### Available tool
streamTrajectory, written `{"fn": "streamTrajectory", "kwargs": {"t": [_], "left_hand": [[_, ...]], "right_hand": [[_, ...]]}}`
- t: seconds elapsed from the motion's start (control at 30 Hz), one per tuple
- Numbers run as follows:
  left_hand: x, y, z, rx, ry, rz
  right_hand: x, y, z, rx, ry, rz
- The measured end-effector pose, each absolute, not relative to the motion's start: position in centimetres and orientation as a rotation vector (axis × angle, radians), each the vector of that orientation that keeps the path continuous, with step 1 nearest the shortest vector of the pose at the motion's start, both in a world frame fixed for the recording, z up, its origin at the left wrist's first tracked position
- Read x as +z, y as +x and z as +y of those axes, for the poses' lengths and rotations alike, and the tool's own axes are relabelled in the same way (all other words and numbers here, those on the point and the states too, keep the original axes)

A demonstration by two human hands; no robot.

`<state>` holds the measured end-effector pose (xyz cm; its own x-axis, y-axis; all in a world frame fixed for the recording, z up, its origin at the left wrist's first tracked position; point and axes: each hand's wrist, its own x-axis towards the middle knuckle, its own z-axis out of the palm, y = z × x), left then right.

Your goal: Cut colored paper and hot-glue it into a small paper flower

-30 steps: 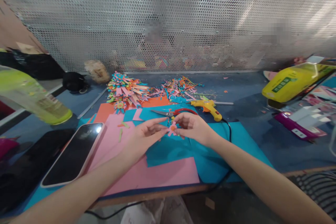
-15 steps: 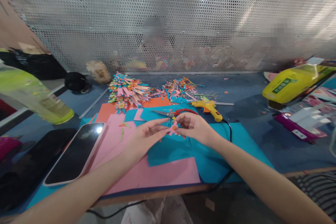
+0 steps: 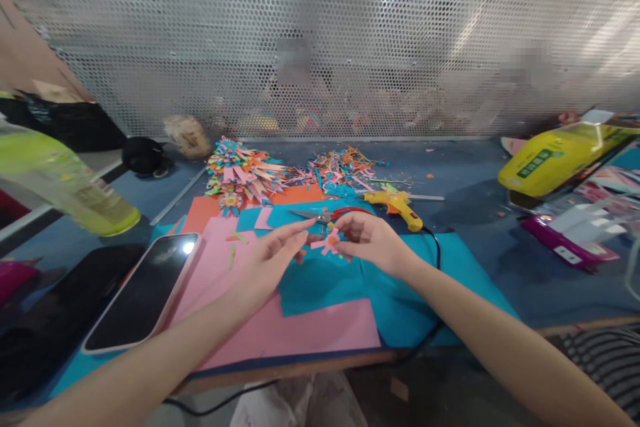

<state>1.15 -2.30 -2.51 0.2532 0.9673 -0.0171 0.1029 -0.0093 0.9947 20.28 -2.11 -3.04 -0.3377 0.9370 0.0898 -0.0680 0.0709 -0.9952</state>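
My right hand (image 3: pixel 371 240) pinches a small pink paper flower (image 3: pixel 329 241) with an orange centre, just above the teal paper sheets (image 3: pixel 325 283). My left hand (image 3: pixel 270 261) hovers a little to the left of the flower, fingers stretched out towards it and not touching it. Red-handled scissors (image 3: pixel 331 215) lie just behind both hands. A yellow glue gun (image 3: pixel 397 205) rests behind my right hand, its black cord running off the front edge.
Pink sheets (image 3: pixel 300 330) lie under my left arm. A phone in a pink case (image 3: pixel 143 293) sits at the left, beside a green bottle (image 3: pixel 65 187). Finished paper flowers (image 3: pixel 240 177) and scraps (image 3: pixel 340 167) lie at the back before a perforated metal screen (image 3: pixel 320 33). Yellow packaging (image 3: pixel 555 157) is at right.
My left hand has let go of the flower and drawn slightly left. The right hand keeps the flower, lifted a little.
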Motion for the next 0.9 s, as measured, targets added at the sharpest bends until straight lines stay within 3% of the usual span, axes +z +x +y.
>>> {"fn": "streamTrajectory", "kwargs": {"t": [0.9], "left_hand": [[-3.2, 0.3, -1.2, 0.920, 1.521, 1.096]], "right_hand": [[-3.3, 21.3, -0.8, 1.385, -1.023, -1.321]]}}
